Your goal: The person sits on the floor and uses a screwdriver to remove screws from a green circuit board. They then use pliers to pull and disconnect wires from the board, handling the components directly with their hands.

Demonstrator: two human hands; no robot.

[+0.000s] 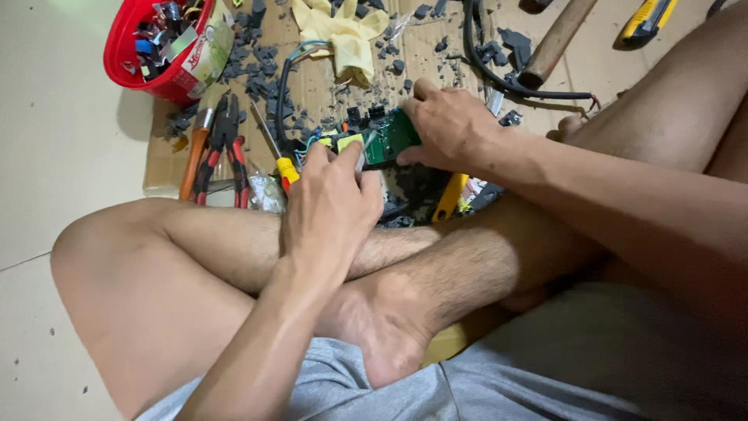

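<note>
I see the green circuit board (386, 139) lying over the cardboard sheet (327, 78), its long axis running left to right, tilted slightly up toward the right. My right hand (452, 125) grips its right end, fingers curled closed. My left hand (331, 199) pinches a thin metal tool (364, 156) at the board's left end.
</note>
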